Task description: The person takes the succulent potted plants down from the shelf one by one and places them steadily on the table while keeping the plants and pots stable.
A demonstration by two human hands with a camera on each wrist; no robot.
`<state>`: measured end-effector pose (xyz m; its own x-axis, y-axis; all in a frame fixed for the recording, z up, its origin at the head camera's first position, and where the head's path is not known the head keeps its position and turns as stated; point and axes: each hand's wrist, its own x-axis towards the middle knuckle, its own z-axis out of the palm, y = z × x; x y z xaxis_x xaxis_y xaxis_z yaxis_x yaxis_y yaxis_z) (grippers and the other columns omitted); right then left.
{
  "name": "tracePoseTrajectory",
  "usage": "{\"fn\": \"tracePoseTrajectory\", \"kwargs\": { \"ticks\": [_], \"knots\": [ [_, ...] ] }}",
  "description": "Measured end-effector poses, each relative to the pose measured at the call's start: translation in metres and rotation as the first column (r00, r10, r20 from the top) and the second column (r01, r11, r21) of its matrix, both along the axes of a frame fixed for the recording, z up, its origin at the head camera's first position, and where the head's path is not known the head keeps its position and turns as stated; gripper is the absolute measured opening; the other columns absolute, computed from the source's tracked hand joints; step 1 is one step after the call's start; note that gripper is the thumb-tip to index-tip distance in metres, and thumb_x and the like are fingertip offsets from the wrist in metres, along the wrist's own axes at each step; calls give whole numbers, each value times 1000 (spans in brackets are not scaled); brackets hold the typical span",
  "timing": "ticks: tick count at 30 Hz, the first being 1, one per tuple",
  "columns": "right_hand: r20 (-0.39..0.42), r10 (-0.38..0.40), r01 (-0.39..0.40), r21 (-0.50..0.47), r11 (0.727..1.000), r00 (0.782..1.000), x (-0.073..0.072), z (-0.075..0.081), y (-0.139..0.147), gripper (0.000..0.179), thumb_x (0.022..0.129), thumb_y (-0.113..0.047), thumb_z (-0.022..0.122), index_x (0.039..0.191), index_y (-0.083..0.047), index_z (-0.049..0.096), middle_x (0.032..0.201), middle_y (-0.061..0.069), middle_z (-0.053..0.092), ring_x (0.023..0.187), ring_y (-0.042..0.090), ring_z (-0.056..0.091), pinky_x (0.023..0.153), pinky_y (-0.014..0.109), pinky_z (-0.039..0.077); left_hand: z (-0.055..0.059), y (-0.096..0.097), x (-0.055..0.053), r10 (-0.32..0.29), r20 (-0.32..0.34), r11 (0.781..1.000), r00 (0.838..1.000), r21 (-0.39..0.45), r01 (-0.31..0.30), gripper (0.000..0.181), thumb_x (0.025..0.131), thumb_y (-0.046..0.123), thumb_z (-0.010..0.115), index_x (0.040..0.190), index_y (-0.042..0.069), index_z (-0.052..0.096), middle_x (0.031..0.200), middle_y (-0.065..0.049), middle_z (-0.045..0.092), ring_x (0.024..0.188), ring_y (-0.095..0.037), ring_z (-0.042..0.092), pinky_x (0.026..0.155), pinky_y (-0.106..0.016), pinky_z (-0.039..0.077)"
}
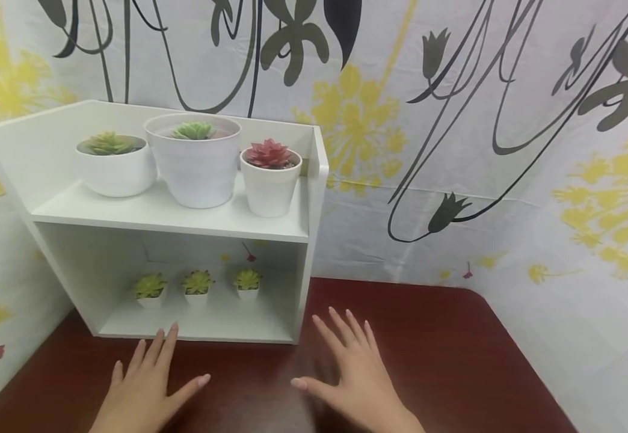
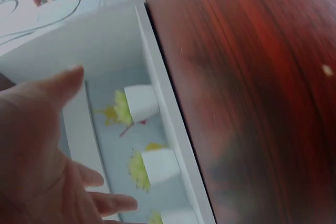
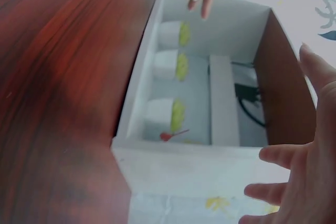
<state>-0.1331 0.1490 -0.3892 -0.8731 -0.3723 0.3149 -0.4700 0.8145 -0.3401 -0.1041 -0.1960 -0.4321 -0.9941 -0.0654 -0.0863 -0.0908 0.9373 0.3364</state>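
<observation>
My left hand, fingers spread, is held over the table in front of the white shelf unit. To the right, my right hand is likewise spread and holds nothing, its fingertips near the shelf's lower right corner. On the lower shelf stand three small green succulents in white pots: a left one, a middle one and a right one. Above them sit a low white bowl with a succulent, a large white pot and a smaller pot with a red succulent.
The dark red wooden table extends right of the shelf, with a rounded far corner. A patterned cloth with yellow and grey flowers hangs behind and along both sides.
</observation>
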Motion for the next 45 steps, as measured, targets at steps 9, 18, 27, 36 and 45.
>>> {"fn": "tracePoseTrajectory", "kwargs": {
  "ticks": [9,18,27,36,45],
  "knots": [
    [149,83,-57,-173,983,985,6,24,-9,79,84,-74,62,152,-55,26,164,-24,25,156,17,27,117,58,37,10,-25,4,91,-152,995,984,54,-84,103,96,70,48,157,-7,16,149,-43,37,133,-64,37,100,-86,22],
    [101,206,-172,-271,947,973,3,48,-19,79,87,-61,71,154,-42,34,161,-13,38,148,9,40,116,49,43,14,-61,6,235,-237,969,943,127,-210,86,100,52,54,149,-15,29,137,-48,41,118,-64,46,92,-73,43],
    [22,265,-238,-379,894,964,0,76,-26,82,87,-42,79,155,-36,35,156,-11,45,139,15,53,108,35,51,22,-83,6,488,-394,862,779,356,-360,52,98,32,60,126,-10,48,124,-38,45,111,-53,44,78,-60,38],
    [2,296,-256,-496,830,955,-3,109,-45,79,88,-35,79,155,-31,37,154,-8,48,137,14,56,108,34,51,47,-96,-5,522,-435,839,734,416,-350,77,97,27,59,151,-14,23,140,-46,34,123,-60,35,85,-65,35],
    [79,303,-200,-591,781,950,-9,131,-72,83,89,-36,78,157,-30,31,160,-4,40,144,15,47,115,36,45,72,-109,-21,533,-416,819,737,473,-325,81,99,25,55,154,-15,11,151,-45,25,130,-61,32,100,-71,32]
  ]
}}
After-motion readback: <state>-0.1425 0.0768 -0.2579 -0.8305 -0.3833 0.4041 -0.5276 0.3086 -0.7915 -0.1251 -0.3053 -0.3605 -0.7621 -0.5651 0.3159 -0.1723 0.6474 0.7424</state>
